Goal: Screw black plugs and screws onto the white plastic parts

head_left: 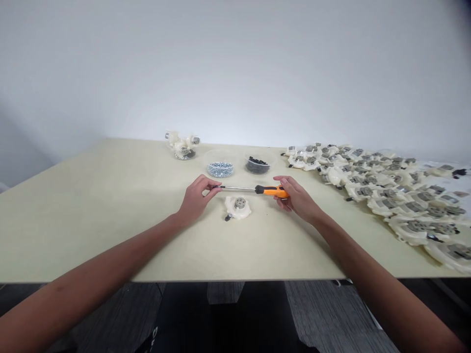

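Note:
An orange and black screwdriver (pixel 273 190) lies level across the space between my hands, its shaft pointing left. My right hand (pixel 294 196) is closed around the end of its handle. At the tip, my left hand (pixel 197 197) pinches with thumb and forefinger; a screw there is too small to make out. Just below the shaft, a cream plastic part (pixel 237 208) with a grey round metal piece and a small black piece rests on the table, touched by neither hand.
A clear bowl of small silvery screws (pixel 220 169) and a clear bowl of black pieces (pixel 257 165) stand behind my hands. Several similar cream parts (pixel 183 144) are heaped at the back left. Rows of them (pixel 386 191) cover the table's right side.

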### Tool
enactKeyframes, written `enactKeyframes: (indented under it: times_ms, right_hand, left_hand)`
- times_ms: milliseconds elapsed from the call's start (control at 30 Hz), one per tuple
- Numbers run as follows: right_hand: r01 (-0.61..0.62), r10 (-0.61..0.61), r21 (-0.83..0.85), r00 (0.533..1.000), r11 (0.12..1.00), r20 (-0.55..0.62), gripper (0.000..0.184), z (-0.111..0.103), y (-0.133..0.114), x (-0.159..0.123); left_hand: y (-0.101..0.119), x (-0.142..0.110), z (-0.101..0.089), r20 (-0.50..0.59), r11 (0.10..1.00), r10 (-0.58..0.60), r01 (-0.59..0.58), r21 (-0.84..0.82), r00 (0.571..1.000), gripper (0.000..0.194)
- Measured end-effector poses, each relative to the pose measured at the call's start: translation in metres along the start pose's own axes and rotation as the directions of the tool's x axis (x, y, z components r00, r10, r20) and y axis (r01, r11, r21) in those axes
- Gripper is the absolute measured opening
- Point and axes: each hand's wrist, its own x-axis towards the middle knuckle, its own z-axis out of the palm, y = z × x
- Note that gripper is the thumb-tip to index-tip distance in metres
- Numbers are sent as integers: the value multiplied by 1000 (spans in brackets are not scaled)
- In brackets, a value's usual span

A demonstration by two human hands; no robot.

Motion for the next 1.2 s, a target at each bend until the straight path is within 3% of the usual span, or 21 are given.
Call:
enactKeyframes:
  times_ms: [133, 267, 433, 567, 733, 900, 1067, 1200]
  right_hand:
    - [23, -30, 101, 997, 995, 68, 47, 0, -2, -2]
    - [15, -16, -56, 1000, 998, -24, 41, -1, 0, -2]
    - [19, -25, 78, 997, 997, 77, 47, -2, 0, -2]
    - [13, -14, -23, 1000, 1000, -24, 41, 0, 0, -1]
    - [5, -15, 118, 996, 993, 83, 47, -2, 0, 0]
    - [6, -6, -2, 1000, 1000, -13, 38, -1, 1, 0]
    - [14, -28, 140, 995, 990, 94, 44, 0, 1, -1]
    - [24, -24, -28, 1000, 999, 4, 36, 0, 0, -2]
  left_hand:
    - [-1, 0, 0, -5, 1000, -7, 7, 10, 1000, 13]
    - [-1, 0, 0, 12, 1000, -11, 11, 8, 1000, 12]
    - [-1, 1, 1, 0, 1000, -28, 28, 4, 1000, 12]
    - [-1, 0, 1, 17, 1000, -17, 17, 9, 1000, 12]
    - [-2, 0, 1, 3, 1000, -18, 18, -2, 1000, 12]
    - [-2, 0, 1, 20, 1000, -28, 28, 1, 999, 12]
    - [-2, 1, 1, 3, 999, -43, 43, -1, 999, 11]
    - [-2, 1, 1, 14, 999, -41, 41, 1, 999, 13]
